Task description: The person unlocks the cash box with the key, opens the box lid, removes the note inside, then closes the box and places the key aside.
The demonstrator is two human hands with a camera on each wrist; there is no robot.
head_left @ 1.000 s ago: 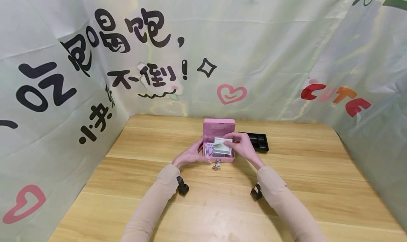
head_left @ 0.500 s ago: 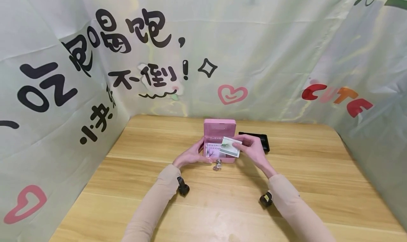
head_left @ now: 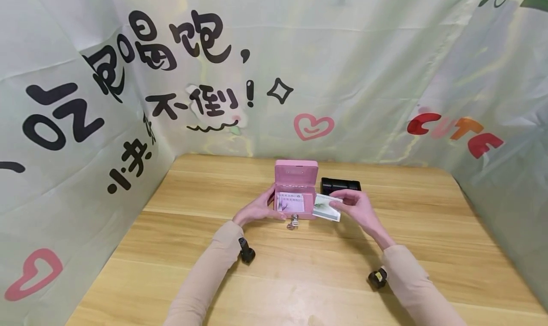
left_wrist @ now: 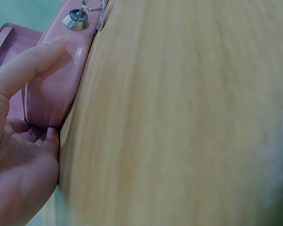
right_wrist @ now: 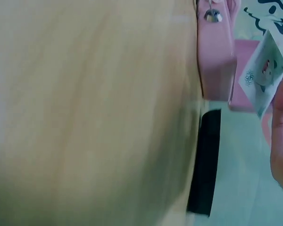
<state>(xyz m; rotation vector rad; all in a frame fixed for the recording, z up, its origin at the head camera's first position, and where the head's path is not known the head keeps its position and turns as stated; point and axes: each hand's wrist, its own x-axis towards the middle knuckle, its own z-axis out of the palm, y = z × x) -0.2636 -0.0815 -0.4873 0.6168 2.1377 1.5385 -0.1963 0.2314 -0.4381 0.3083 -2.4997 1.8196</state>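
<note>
A small pink cash box [head_left: 295,207] stands open on the wooden table [head_left: 214,250], lid upright, a purple banknote [head_left: 291,202] lying inside. A key [head_left: 293,222] hangs from its front lock [left_wrist: 75,20]. My left hand [head_left: 257,211] grips the box's left front corner [left_wrist: 47,99], thumb along its front. My right hand [head_left: 357,206] pinches a green-and-white banknote [head_left: 327,208] just right of the box, above the table; the right wrist view shows that note [right_wrist: 264,75] beside the pink box [right_wrist: 216,52].
A black coin tray [head_left: 340,185] lies behind my right hand, also seen as a dark bar [right_wrist: 205,160]. Printed fabric sheets [head_left: 85,102] wall the table on the left, back and right. Bare wood stretches in front of the box.
My right hand has lifted the green-and-white banknote out of the box and carried it rightward, past the box's right wall. The left hand has kept still on the box.
</note>
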